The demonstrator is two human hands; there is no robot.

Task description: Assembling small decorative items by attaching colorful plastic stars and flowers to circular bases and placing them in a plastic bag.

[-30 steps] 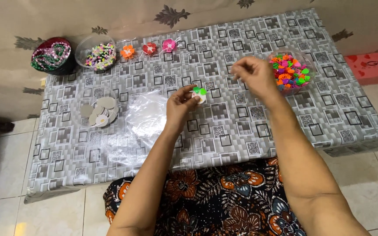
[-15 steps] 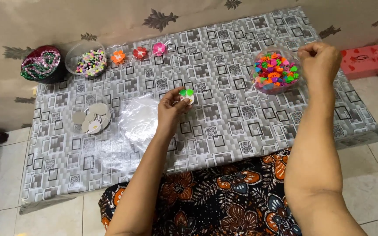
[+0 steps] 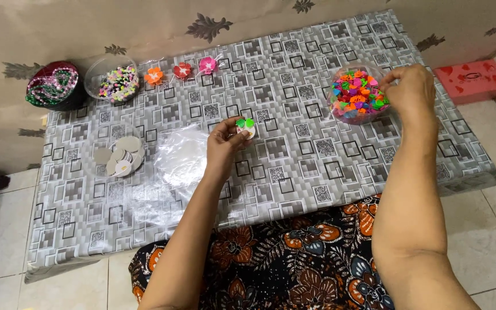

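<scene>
tablecloth (image 3: 294, 166): grey squares | green petals (image 3: 245, 123) | skirt (image 3: 294, 258): orange-black floral

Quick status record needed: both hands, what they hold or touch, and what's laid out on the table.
left hand: holds small white disc with green pieces above the table
right hand: fingertips at rim of clear bowl of coloured pieces
table: grey patterned cover
finished flowers: three, far edge
white discs: pile, left
bead bowl: far left, beside dark round container
</scene>
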